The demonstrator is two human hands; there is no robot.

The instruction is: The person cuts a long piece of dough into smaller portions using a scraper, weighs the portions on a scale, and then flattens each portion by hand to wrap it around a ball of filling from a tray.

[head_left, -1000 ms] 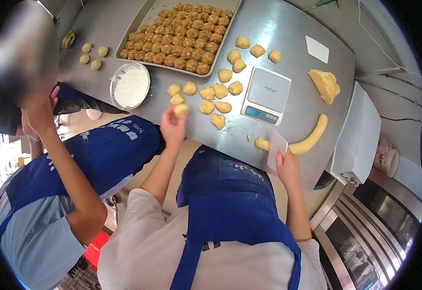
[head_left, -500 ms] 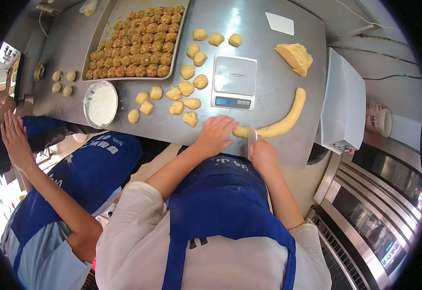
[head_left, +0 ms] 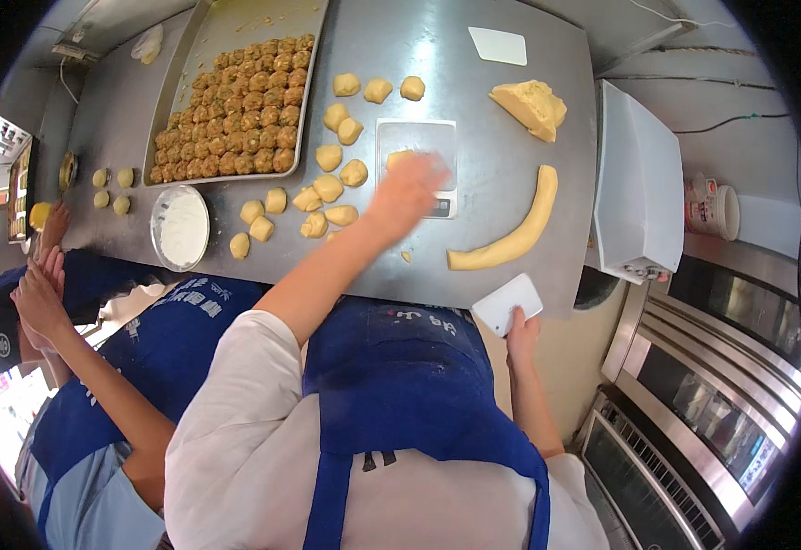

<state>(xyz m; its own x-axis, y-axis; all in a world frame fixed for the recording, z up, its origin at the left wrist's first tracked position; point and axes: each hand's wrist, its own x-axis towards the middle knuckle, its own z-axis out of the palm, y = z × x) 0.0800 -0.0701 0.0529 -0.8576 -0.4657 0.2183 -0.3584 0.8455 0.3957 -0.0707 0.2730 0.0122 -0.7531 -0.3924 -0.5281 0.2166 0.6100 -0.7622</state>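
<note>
My left hand (head_left: pixel 407 192), smeared by motion, is over the digital kitchen scale (head_left: pixel 443 151) and covers part of its platform and display. A piece of dough (head_left: pixel 399 158) shows beside its fingers at the scale's left; whether they grip it is unclear. Near the front table edge, my right hand (head_left: pixel 522 332) holds a white dough scraper (head_left: pixel 508 304). A curved rope of yellow dough (head_left: pixel 521 236) lies beyond the scraper. A tiny dough scrap (head_left: pixel 407 258) rests below my left wrist. Several cut dough pieces (head_left: pixel 328 189) are spread left of the scale.
A large tray (head_left: pixel 313 92) of brown filling balls (head_left: pixel 244 110) stands far left, with a bowl of white flour (head_left: pixel 180 227) before it. A dough lump (head_left: pixel 530 108) and another white scraper (head_left: pixel 498 46) lie far right. A co-worker's hands (head_left: pixel 41 298) are at left.
My left hand has left the dough rope and moved up over the scale, where a dough piece now shows. My right hand has drawn the scraper off the rope, towards me, and tilted it flat.
</note>
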